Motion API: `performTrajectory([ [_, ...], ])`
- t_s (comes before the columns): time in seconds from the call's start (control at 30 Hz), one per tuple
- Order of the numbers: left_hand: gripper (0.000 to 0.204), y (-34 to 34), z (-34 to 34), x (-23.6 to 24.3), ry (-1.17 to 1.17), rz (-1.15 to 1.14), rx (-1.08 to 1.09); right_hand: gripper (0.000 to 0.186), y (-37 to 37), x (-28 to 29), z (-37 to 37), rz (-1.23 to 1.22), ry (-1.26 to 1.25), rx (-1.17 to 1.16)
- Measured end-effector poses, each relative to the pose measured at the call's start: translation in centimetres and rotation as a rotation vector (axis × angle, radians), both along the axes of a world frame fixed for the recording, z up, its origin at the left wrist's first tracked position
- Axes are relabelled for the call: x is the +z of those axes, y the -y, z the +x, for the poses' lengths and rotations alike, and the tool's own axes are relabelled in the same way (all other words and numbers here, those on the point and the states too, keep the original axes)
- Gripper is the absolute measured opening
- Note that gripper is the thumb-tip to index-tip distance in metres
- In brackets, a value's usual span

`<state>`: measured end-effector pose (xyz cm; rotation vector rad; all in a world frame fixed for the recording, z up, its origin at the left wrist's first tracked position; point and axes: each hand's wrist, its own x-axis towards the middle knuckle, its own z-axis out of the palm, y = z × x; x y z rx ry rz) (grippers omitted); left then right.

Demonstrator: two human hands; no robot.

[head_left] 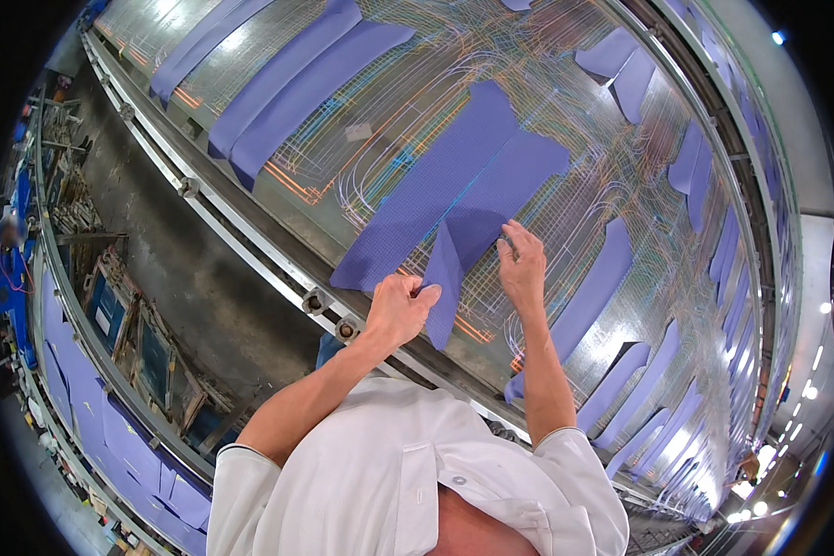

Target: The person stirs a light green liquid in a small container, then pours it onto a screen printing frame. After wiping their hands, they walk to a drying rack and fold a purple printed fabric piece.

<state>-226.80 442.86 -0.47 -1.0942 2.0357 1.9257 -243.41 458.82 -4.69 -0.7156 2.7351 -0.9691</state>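
A purple textured fabric panel [435, 185] lies on the long table in front of me, made of two long strips side by side. The near end of its right strip is lifted and folded, with a pointed flap [444, 306] hanging toward the table's edge. Curled fingers and thumb of my left hand [402, 310] close on the edge of this flap. On the other side, my right hand [524, 264] is at the strip's right edge, its thumb and fingers apart and the fingertips by the fabric.
Coloured printed lines cover the table [380, 176]. Other purple pieces [296, 88] lie at the far left, and a long one [588, 296] right of my right hand. A metal rail [250, 255] with round fittings edges the table. Purple sheets [130, 445] cover another surface at lower left.
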Motion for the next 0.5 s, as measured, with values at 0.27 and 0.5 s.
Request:
performTrajectory([
  [0.27,0.041,0.6,-2.5,5.8,-0.181,0.073,-0.059,0.04,-0.5,-1.5,1.0,0.086,-0.016,0.072],
  [0.5,0.036,2.0,1.0,2.6,0.002,-0.009,-0.047,0.044,-0.1,-0.8,1.4,0.202,-0.028,0.112],
])
